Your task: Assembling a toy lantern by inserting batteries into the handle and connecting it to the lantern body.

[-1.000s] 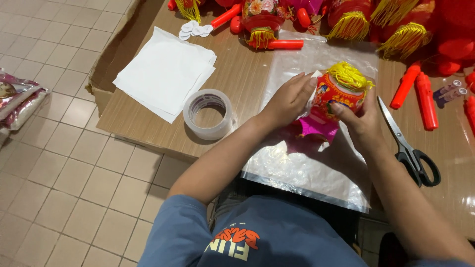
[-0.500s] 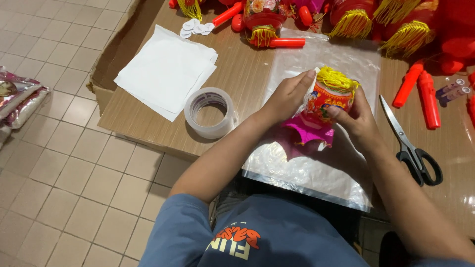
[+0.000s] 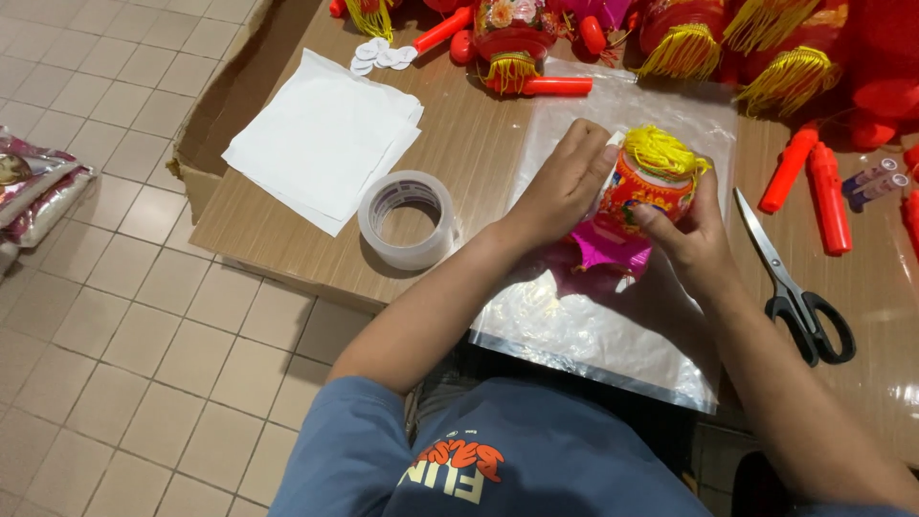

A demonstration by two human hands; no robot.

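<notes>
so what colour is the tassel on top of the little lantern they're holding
Yellow, seen in the head view: the tassel tops the red lantern.

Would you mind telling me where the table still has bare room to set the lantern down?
Bare wood lies between the tape roll and the plastic sheet, and between the white paper and that sheet. Another patch lies right of the scissors. The far edge is crowded with tasselled lanterns and red sticks.
</notes>
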